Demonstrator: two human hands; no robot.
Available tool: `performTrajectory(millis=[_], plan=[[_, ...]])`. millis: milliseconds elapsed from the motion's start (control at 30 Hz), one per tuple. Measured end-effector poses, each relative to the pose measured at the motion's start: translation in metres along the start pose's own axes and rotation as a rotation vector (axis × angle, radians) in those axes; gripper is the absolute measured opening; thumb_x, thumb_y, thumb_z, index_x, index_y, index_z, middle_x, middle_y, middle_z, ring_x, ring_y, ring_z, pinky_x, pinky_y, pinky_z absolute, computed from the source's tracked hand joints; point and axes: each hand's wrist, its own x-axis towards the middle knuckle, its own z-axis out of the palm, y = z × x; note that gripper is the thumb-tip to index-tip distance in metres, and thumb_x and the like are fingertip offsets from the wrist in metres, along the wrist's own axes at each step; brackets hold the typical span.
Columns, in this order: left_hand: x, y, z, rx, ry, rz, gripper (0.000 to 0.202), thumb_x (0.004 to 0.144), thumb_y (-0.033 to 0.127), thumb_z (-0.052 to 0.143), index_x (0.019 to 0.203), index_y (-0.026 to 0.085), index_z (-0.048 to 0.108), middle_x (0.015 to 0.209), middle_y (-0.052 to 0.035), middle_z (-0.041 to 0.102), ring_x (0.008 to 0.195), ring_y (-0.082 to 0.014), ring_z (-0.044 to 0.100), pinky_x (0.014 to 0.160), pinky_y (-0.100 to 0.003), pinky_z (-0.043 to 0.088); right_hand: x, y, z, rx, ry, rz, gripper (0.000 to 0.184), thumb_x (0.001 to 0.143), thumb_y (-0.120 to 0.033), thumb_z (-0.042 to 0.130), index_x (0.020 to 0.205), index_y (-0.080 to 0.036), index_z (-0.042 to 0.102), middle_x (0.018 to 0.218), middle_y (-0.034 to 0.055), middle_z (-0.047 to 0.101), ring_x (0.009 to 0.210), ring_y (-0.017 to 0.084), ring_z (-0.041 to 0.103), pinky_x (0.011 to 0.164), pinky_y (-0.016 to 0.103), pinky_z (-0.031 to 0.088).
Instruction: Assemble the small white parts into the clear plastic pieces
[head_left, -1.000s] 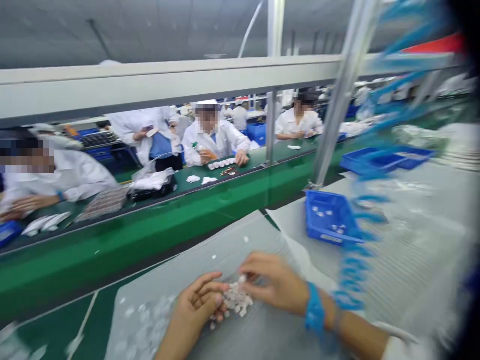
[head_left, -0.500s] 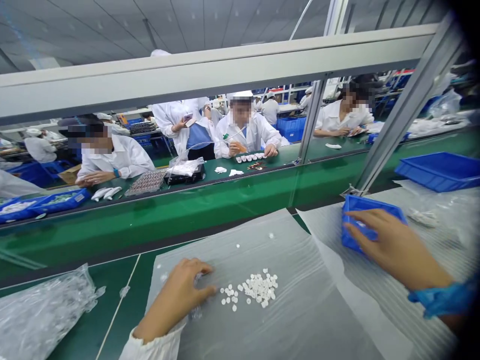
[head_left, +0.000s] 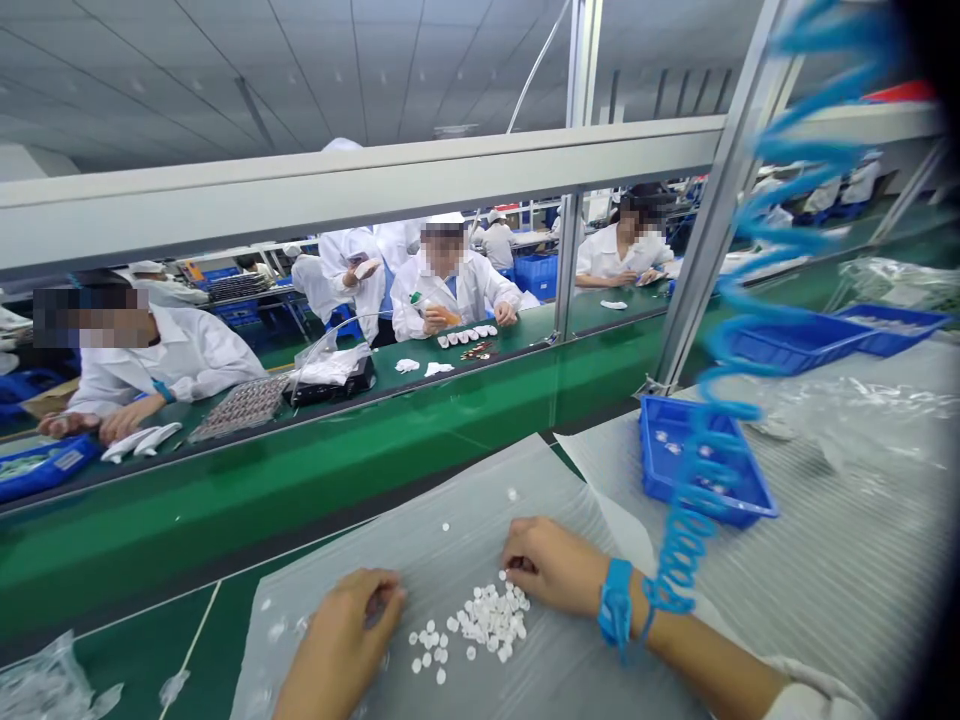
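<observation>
Small white round discs [head_left: 491,622] lie in a loose pile on a translucent sheet [head_left: 592,670], with several more scattered to its left. My right hand [head_left: 559,565], a blue band [head_left: 616,605] round its wrist, is at the pile's upper right edge. Its fingers are curled down and drawn together beside the discs; what they hold, if anything, is hidden. Left of the scattered discs is my left hand [head_left: 341,640], thumb and forefinger bent into a ring with their tips close together. Nothing can be made out between those tips.
A blue tray [head_left: 757,500] holding a few small pieces stands at right, behind a coiled blue cord [head_left: 720,400]. A clear plastic bag [head_left: 52,685] lies at lower left. Beyond the green barrier [head_left: 300,480], co-workers in white sit at a bench under a metal frame.
My right hand has moved from the blue tray to the disc pile, its fingers closing. My left hand's thumb and forefinger have drawn together. The view has swung right, bringing the coiled cord in.
</observation>
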Motion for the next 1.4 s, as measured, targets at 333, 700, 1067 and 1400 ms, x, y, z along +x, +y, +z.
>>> performTrajectory(millis=[333,700,1067,1400], plan=[[-0.006,0.039,0.044,-1.192,-0.029,-0.288,0.045,0.069,0.043,0.086,0.101,0.015,0.072,0.095,-0.0107,0.076,0.075,-0.014,0.066,0.073,-0.025,0.056,-0.004,-0.024,0.002,0.706,0.084,0.127,0.016,0.083,-0.03,0.07,0.085,-0.015,0.071,0.077,0.0057,0.07,0.07,0.017,0.066,0.064,0.027,0.052],[-0.008,0.045,0.049,-1.344,0.057,-0.325,0.036,0.064,0.033,0.091,0.091,0.014,0.076,0.089,-0.007,0.075,0.07,-0.0097,0.063,0.069,-0.019,0.054,0.0,-0.02,0.019,1.1,0.097,0.195,0.035,0.079,-0.043,0.078,0.095,-0.012,0.073,0.072,0.0046,0.071,0.065,0.015,0.066,0.066,0.028,0.054],[-0.011,0.039,0.061,-1.1,0.003,-0.181,0.033,0.065,0.033,0.088,0.093,0.017,0.079,0.083,-0.0064,0.076,0.076,-0.0163,0.067,0.074,-0.024,0.053,-0.006,-0.048,0.018,1.046,0.129,0.082,0.02,0.081,-0.036,0.075,0.087,-0.016,0.076,0.088,0.0053,0.069,0.07,0.018,0.068,0.068,0.03,0.055],[-0.01,0.035,0.068,-0.881,0.044,0.044,0.02,0.072,0.03,0.082,0.09,0.02,0.081,0.086,-0.0059,0.067,0.078,-0.0182,0.068,0.068,-0.024,0.056,-0.007,-0.044,0.026,1.007,0.129,0.207,0.024,0.076,-0.034,0.079,0.088,-0.016,0.068,0.074,0.0032,0.07,0.07,0.018,0.068,0.068,0.03,0.055]])
